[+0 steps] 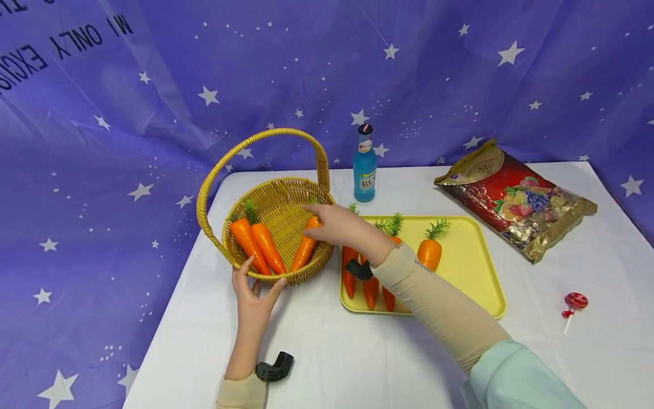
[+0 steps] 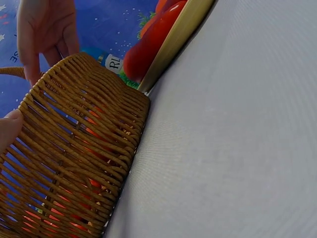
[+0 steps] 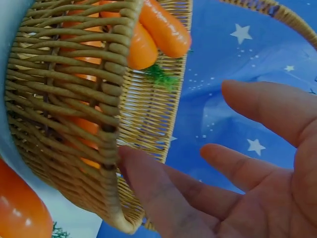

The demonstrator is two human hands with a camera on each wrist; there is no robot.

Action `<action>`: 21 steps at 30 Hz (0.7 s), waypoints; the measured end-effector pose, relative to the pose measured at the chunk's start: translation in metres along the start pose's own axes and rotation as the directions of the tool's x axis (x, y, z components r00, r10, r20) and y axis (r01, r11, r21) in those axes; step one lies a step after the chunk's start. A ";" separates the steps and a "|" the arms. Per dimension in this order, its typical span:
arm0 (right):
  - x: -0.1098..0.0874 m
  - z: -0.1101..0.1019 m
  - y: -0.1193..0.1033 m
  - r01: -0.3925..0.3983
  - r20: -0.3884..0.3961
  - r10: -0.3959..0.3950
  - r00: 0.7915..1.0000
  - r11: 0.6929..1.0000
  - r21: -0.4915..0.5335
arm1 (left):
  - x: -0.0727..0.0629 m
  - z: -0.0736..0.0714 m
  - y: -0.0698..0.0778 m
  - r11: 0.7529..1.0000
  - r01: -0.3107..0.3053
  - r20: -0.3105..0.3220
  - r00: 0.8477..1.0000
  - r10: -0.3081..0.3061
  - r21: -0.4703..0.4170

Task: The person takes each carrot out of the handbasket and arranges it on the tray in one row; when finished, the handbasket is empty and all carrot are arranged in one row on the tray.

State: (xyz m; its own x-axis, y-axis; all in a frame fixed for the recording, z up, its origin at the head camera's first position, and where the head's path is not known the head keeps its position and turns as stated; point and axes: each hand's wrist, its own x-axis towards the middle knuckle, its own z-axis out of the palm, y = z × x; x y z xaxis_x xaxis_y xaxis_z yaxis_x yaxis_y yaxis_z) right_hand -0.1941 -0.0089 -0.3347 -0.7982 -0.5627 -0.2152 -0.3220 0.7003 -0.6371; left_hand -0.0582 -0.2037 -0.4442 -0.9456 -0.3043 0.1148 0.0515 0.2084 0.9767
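A wicker basket (image 1: 280, 278) with a tall arched handle holds three orange carrots, two leaning at its left and a single carrot (image 1: 305, 250) at its right. My left hand (image 1: 254, 307) grips the near rim, thumb and forefinger spread along it; in the left wrist view the thumb (image 2: 11, 126) lies at the rim and the other fingers are out of sight. Over the basket's right side is my right hand (image 1: 344, 227), just above the single carrot. Its fingers are apart and relaxed with nothing between them in the right wrist view, one fingertip right at the rim.
Right of the basket, a yellow tray (image 1: 467, 284) bears several carrots, partly hidden under my right forearm. A blue bottle (image 1: 365, 173) stands behind it. Farther right lie a red and gold bag (image 1: 516, 199) and a red lollipop (image 1: 575, 301). A purple starry cloth (image 1: 306, 68) hangs behind.
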 end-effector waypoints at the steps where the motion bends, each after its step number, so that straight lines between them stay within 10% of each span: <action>1: 0.003 0.001 0.000 -0.012 0.015 0.012 1.000 1.000 -0.015 | -0.001 0.000 0.004 1.000 -0.004 0.003 1.000 0.004 0.000; 21: 0.033 0.019 -0.006 -0.049 0.159 0.079 0.984 0.981 -0.187 | -0.003 0.000 0.014 1.000 -0.006 0.011 1.000 0.006 -0.009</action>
State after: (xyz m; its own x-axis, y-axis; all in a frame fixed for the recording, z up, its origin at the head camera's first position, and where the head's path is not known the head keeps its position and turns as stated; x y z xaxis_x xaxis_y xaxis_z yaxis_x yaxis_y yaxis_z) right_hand -0.2088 -0.0399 -0.3514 -0.7297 -0.5682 -0.3803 -0.3723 0.7967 -0.4761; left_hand -0.0543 -0.1998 -0.4312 -0.9487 -0.2932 0.1184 0.0596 0.2018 0.9776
